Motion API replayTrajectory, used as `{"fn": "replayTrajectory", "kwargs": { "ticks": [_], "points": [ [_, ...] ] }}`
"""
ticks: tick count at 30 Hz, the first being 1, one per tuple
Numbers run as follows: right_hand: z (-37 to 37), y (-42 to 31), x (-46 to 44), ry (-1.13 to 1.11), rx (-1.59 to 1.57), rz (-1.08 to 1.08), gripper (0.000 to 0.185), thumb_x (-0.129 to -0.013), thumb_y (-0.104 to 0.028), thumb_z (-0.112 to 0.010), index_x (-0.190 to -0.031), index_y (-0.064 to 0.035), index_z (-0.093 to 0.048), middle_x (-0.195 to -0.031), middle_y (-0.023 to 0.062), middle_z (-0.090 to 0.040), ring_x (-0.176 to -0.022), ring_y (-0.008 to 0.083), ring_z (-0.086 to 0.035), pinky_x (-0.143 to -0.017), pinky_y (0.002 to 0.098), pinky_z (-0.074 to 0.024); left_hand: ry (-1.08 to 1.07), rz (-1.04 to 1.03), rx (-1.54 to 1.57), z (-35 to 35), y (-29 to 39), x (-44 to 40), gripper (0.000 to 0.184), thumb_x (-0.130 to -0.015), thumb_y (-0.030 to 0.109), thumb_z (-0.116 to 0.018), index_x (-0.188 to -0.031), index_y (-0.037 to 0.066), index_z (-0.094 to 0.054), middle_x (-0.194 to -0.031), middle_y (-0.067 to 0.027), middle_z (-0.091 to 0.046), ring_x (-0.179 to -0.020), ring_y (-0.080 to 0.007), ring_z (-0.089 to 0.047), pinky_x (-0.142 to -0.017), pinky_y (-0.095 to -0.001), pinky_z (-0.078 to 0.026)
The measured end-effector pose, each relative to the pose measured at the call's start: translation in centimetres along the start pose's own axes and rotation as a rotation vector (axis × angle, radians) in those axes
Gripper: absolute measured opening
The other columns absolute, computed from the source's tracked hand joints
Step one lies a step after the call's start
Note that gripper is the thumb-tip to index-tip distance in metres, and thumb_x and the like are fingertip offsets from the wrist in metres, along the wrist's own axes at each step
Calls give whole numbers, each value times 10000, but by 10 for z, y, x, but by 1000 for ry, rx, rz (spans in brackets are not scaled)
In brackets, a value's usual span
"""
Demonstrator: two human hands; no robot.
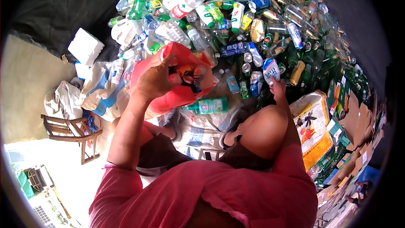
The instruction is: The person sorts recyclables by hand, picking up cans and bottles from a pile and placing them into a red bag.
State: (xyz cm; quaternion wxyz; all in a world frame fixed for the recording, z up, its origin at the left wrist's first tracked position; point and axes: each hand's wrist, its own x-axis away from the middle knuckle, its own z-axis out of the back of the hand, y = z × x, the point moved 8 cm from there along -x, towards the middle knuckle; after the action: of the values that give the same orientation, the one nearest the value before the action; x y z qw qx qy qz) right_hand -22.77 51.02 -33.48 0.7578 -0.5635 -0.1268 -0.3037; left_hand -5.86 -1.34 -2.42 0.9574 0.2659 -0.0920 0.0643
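Note:
My left hand [155, 80] grips the rim of a red bag [164, 101], whose mouth is open towards me. Inside the bag several cans [187, 75] are visible, partly in shadow. On the right, my right hand [277, 88] holds a blue-and-white can [271, 68] by its lower end, above the heap and apart from the bag. A green bottle with a pale label [209, 106] lies between my feet, just below the bag. Near it is a small clear bottle with a blue label [231, 82].
A large heap of plastic bottles [196, 38] and cans spreads ahead, with green glass bottles [310, 57] to the right. A printed sack [311, 122] and cardboard [356, 120] lie right. White foam boxes [85, 46] and a wooden stool [69, 128] stand left.

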Motion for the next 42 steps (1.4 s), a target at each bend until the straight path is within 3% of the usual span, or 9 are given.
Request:
{"fn": "replayTrajectory", "kwargs": {
  "ticks": [5,8,12,20,23,31,34,37,42],
  "points": [
    [-17,-102,64,-331,179,130,561,-859,-512,-742,-1238,-119,-612,-984,31,-695,-759,164,-678,-688,331,-527,18,-51,-10,-4,-19,-4,796,-817,164,-705,-1519,39,-352,-1234,-126,-700,-1108,-318,-669,-955,-413,-523],
    [-38,-186,143,-482,362,241,514,-886,-506,-718,-1210,-120,-618,-954,-1,-685,-696,91,-621,-557,221,-455,61,-2,-9,-3,-17,-2,670,-759,39,-681,-1407,65,-515,-1224,-109,-699,-1172,-285,-639,-984,-365,-503],
    [-99,-243,231,-732,454,358,393,-928,-421,-704,-1149,-107,-617,-872,-22,-656,-616,36,-555,-464,188,-373,-20,170,18,20,9,16,853,-758,83,-721,-1531,101,-360,-1243,-193,-676,-1206,-336,-618,-1001,-399,-499],
    [-251,-224,305,-716,681,825,693,-730,-525,-825,-1127,18,-661,-1052,184,-723,-953,285,-705,-815,375,-536,98,74,-75,6,-23,2,1010,-773,178,-706,-1606,91,-141,-1140,-264,-689,-1049,-391,-681,-869,-449,-542],
    [-266,-228,339,-577,805,923,534,-824,-392,-796,-1204,-40,-668,-975,123,-725,-835,189,-675,-755,338,-539,71,79,-94,8,-19,10,968,-804,176,-687,-1601,85,-145,-1174,-278,-671,-1077,-405,-667,-899,-462,-532],
    [-325,-177,349,-1016,513,391,287,-1033,-367,-497,-1010,-104,-609,-671,-20,-578,-551,97,-532,-439,261,-367,46,41,-92,-12,3,16,1108,-804,375,-791,-1615,111,-83,-1109,-248,-704,-976,-375,-710,-812,-468,-553],
    [-333,-170,358,-1055,586,390,461,-1034,-423,-482,-1385,-128,-436,-947,43,-631,-691,120,-585,-500,266,-427,75,24,-183,-6,8,23,1147,-773,365,-826,-1607,75,-93,-1125,-226,-701,-973,-360,-709,-815,-451,-556],
    [-375,-134,280,-727,320,750,381,-989,-284,-576,-1304,-102,-462,-1072,89,-614,-903,264,-635,-704,384,-528,109,-14,-179,-12,5,22,1049,-808,288,-753,-1599,49,-106,-1040,-223,-709,-896,-363,-711,-765,-456,-556],
    [-391,-117,247,-537,646,868,527,-1007,-448,-431,-1371,-67,-432,-1228,142,-596,-1060,309,-619,-838,404,-513,68,-45,-178,-15,13,30,915,-846,204,-648,-1584,35,-135,-949,-215,-716,-815,-377,-706,-708,-462,-550]
  ]
}}
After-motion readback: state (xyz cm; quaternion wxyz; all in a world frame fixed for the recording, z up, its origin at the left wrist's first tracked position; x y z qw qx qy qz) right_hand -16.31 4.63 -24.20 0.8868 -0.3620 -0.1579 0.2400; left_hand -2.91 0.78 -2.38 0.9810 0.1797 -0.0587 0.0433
